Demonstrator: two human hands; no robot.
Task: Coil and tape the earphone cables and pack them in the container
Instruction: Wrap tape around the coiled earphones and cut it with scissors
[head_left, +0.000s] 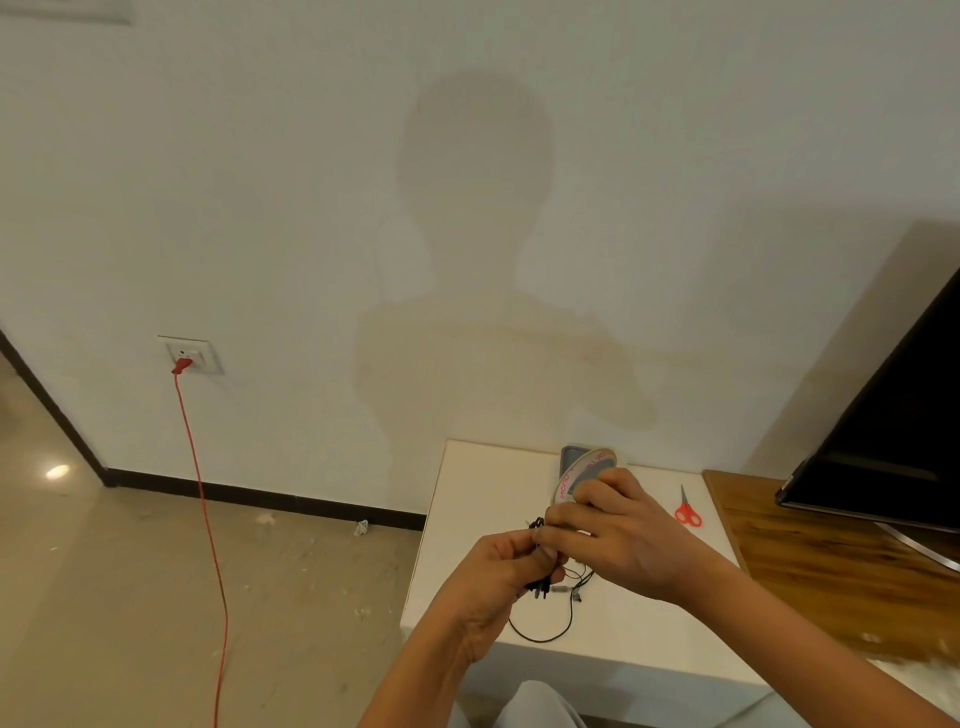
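Note:
My left hand (501, 569) grips a bunch of coiled black earphone cable (540, 582) above the small white table (467, 519). A loose loop of the same cable hangs down onto the tabletop. My right hand (618, 535) holds a roll of clear tape (582, 475) with red lettering, tilted up, and its fingertips meet the cable bundle beside my left thumb. A grey container (569, 454) stands behind the tape roll at the table's back edge, mostly hidden.
Red-handled scissors (687, 512) lie at the table's right side. A wooden surface (831, 561) with a black screen (893, 415) adjoins on the right. A red cord (208, 519) runs from a wall socket (189, 356) to the floor on the left.

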